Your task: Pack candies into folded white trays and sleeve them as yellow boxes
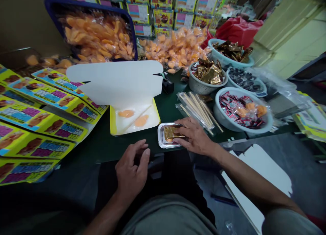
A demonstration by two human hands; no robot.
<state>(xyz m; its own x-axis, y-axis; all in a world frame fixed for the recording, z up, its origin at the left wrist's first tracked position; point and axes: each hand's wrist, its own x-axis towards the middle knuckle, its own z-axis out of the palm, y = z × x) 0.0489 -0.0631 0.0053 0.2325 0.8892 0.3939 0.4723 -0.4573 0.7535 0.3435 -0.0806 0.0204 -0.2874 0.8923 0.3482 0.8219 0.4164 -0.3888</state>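
Note:
My right hand (195, 136) lies on a small clear plastic tray (163, 143) at the table's front edge, its fingers flat on a gold foil packet (170, 133) inside it. My left hand (132, 168) hovers just below the table edge, fingers curled loosely and apart, holding nothing. Behind the tray stands an open yellow box (113, 121) with a white lid raised; two orange wrapped pieces (134, 117) and a thin stick lie inside it.
Flat yellow printed cartons (38, 119) cover the left side. At the right stand a bundle of sticks (197, 107), a bowl of red packets (241, 111), bowls of gold packets (209, 73) and dark pieces (246, 79). Bags of orange sweets (99, 38) fill the back.

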